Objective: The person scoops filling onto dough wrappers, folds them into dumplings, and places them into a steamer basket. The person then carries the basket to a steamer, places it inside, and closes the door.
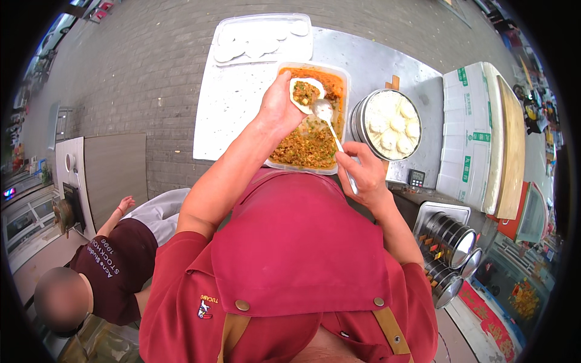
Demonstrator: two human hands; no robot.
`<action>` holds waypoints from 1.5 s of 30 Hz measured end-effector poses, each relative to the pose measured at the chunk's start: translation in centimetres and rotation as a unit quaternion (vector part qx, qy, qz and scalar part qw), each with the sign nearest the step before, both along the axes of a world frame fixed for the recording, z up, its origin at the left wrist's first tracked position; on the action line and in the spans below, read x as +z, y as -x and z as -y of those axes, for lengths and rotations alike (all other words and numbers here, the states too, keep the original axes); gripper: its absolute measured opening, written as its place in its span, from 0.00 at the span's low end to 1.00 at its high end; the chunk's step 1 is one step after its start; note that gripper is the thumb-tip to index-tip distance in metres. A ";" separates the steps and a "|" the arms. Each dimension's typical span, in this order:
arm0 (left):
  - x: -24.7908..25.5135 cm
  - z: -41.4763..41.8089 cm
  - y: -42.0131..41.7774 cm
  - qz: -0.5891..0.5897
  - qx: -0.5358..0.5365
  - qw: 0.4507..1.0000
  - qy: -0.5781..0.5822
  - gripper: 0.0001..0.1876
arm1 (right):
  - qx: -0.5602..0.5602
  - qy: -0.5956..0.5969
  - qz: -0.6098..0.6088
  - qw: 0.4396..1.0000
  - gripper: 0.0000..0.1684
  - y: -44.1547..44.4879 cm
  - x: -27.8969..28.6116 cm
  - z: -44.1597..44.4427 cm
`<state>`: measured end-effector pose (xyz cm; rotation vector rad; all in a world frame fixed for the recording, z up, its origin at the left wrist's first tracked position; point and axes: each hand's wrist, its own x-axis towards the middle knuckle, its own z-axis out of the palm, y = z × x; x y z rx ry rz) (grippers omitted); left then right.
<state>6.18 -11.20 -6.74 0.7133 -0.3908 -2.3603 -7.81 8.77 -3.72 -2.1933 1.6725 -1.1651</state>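
My left hand [280, 103] cups a round white dough wrapper [294, 100] over a plastic tub [347, 84]. Chopped filling [307, 92] with green bits lies heaped in the wrapper. In my right hand [363, 171] is a metal spoon [335, 131], gripped by its handle, its bowl at the wrapper's lower right edge. More of the chopped filling mix [302, 152] covers the tub's near part, while reddish oil shows at the far end. Right of the tub, a round steamer [358, 119] holds several pleated white buns [397, 123].
A lidless-looking plastic box [217, 38] of flat white wrappers [256, 43] stands at the table's far left. Beyond the steamer are a small digital timer [416, 178] and a large white foam box [463, 131]. Stacked steamers [449, 240] stand lower right. Another person [115, 267] is at left.
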 end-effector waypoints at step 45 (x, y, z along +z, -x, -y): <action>1.0 -0.8 -0.8 0.058 -0.204 0.974 0.085 0.28 | 0.013 -0.155 0.402 0.902 0.09 6.3 4.9 1.1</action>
